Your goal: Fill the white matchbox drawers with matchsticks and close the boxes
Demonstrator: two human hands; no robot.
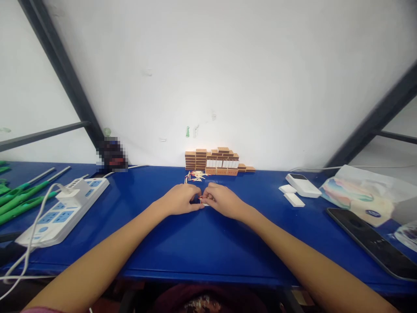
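Observation:
Over the middle of the blue table (202, 243), my left hand (181, 199) and my right hand (225, 201) meet fingertip to fingertip. Pinched between them are matches (201, 200) with red tips, mostly covered by my fingers. A bit of something white shows under the right fingertips; its shape is hidden. Just beyond my hands lies a loose pile of matches (196, 175). Behind it, matchboxes (223, 159) are stacked in several layers against the wall, some with white sides facing me. Both hands are closed, thumbs against fingers.
At left lie a white power strip (70, 208) with a plugged-in cable and green-handled tools (26, 204). On the right are two small white trays (294, 200), a white device (302, 185), a tissue pack (355, 195) and a black phone (371, 239).

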